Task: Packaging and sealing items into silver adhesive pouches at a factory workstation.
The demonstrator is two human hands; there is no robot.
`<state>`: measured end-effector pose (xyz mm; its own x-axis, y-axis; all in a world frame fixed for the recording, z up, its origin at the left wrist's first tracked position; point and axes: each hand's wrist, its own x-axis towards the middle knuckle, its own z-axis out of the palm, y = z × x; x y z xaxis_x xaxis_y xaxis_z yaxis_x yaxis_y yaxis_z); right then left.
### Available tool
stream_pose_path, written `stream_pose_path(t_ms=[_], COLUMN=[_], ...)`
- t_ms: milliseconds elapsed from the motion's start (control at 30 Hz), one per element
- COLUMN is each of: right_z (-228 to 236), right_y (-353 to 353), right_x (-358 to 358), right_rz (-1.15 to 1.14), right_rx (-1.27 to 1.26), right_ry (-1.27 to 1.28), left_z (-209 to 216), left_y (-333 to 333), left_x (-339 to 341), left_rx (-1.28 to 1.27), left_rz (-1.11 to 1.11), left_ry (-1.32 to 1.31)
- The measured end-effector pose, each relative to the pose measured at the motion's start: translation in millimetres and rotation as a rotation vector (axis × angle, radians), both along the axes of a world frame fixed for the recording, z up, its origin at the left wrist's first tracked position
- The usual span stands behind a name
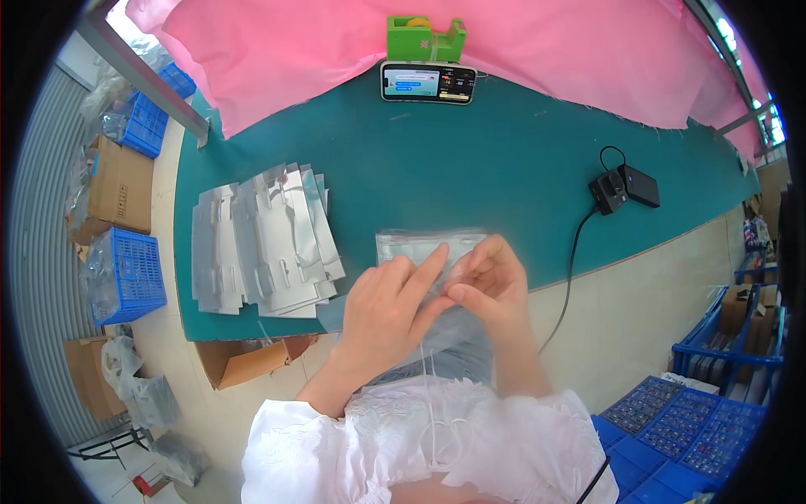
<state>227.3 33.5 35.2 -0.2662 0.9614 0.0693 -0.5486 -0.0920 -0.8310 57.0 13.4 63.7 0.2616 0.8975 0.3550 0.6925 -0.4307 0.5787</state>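
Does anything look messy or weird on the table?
A little: the flat clear-and-white plastic packets on the green table's left lie fanned and crooked, their edges not lined up. The pink cloth's bottom edge looks frayed, with loose threads. I see nothing spilled.

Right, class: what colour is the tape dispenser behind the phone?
The tape dispenser is bright green; see the head view.

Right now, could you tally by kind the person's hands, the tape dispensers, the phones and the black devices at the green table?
Hands: 2, left hand and right hand
Green tape dispenser: 1
Phone: 1
Black devices: 2, cabled block and flat box
Total: 6
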Motion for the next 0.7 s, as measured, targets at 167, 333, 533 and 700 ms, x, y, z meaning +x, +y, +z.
stream_pose_path(t_ms=[167,333,533,700], right_z=[-2,-4,11,2], right_y=[-1,0,1,8], right_x=[1,2,13,18], right_rz=[-0.034,-0.054,-0.092,-0.15], right_rx=[0.087,0.149,0.267,0.741], right_ry=[-0.065,-0.081,-0.424,-0.548], left_z=[2,2,4,13], left_y=[2,4,-4,-9], left_x=[-2,-2,-3,-1], left_rx=[-0.084,-0.082,-0.099,-0.029], left_rz=[-0.087,-0.121,-0.151,-0.139], left_ry=[-0.11,-0.153,-0.246,-0.086])
